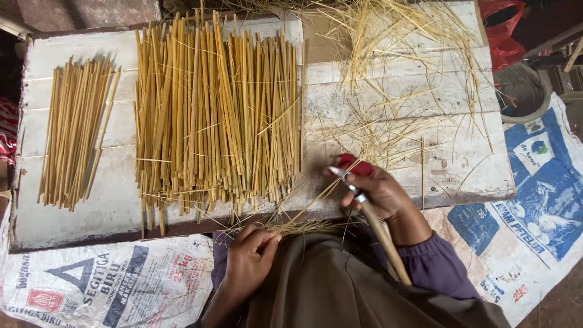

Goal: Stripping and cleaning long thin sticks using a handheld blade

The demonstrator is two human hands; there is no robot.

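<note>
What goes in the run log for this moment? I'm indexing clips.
left hand: pinches straw | right hand: grips knife on straw | stalk pile on board

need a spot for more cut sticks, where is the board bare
Bare strips: between the small stick pile and the big stick pile, and along the white board below the small pile. Loose straw crowds the right side, by the right hand.
</note>
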